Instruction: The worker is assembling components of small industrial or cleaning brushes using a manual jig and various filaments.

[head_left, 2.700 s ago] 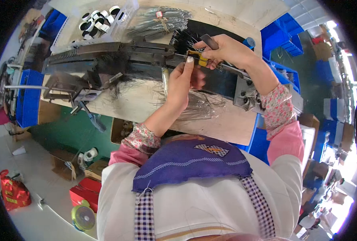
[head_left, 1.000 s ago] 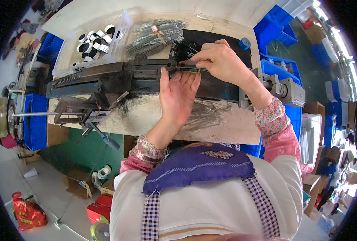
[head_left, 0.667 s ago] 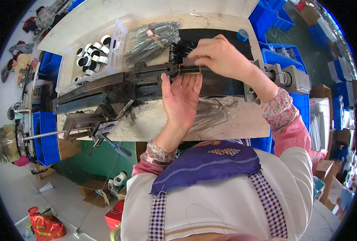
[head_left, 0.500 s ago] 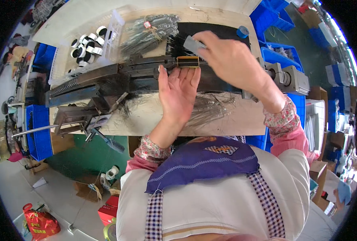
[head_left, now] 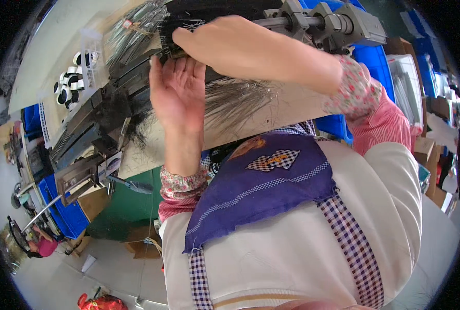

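My left hand [head_left: 181, 95] lies palm up at the front edge of a long dark metal machine [head_left: 103, 101]. Its fingers are stretched out and slightly bent, with the tips partly hidden under my right hand. Over them reaches my right hand [head_left: 217, 44], back upward and fingers curled down; whatever is in its grip is out of sight. Thin metal wires [head_left: 191, 24] and black bristles [head_left: 164, 44] show just beyond its fingers. On the near side of the machine, a spread of fine twisted wires [head_left: 235, 98] lies on the wooden table.
A clear plastic basket [head_left: 91, 62] with black-and-white round pieces [head_left: 72, 82] stands at the left. Behind the machine lies a bundle of wires [head_left: 132, 36]. A metal shaft with blocks [head_left: 323, 23] extends at the right, near blue bins [head_left: 372, 62]. A lever frame [head_left: 77, 178] juts out at front left.
The whole view has turned and shifted. My right hand has come left and down over the left fingertips. The translucent flat piece it held and the gold-edged block no longer show.
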`<state>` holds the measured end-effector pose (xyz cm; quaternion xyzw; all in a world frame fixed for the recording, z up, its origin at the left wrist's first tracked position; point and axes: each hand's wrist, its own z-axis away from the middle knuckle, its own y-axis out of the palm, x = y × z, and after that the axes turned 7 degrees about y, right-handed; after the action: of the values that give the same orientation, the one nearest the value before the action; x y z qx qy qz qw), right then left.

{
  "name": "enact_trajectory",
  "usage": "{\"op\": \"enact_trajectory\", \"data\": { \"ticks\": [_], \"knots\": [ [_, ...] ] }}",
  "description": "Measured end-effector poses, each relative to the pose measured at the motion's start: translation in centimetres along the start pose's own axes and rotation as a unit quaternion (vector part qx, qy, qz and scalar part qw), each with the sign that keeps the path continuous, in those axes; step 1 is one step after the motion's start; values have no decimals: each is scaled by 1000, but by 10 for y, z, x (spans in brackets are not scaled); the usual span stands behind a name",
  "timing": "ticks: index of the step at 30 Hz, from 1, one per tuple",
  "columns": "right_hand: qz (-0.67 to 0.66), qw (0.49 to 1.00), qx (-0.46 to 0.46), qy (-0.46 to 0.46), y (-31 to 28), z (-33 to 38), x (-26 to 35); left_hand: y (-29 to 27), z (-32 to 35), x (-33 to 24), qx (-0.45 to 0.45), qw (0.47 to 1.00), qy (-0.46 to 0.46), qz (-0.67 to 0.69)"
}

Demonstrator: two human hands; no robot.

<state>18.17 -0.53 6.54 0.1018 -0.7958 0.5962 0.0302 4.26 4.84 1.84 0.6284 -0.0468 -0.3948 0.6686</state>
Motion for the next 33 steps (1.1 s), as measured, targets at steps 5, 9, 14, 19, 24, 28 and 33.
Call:
{"op": "enact_trajectory", "data": {
  "ticks": [5,9,14,19,24,28,33],
  "knots": [
    [-151,967,157,129,19,121,-17,-7,12,36,12,998,40,-44],
    [-113,947,158,256,62,173,-39,-25,16,61,-9,999,-16,-42],
    [-81,953,111,269,97,184,-56,-3,73,21,97,990,-63,-81],
    [-70,960,127,241,82,198,-60,-95,117,-56,-55,318,387,-864],
    [-207,947,52,238,31,201,-57,-219,190,-161,-430,306,242,-814],
    [-217,910,-15,352,-14,203,-61,-254,230,-208,-511,176,163,-825],
    [-335,826,-260,372,-41,204,-77,-225,190,-149,-512,269,187,-794]
  ]
}}
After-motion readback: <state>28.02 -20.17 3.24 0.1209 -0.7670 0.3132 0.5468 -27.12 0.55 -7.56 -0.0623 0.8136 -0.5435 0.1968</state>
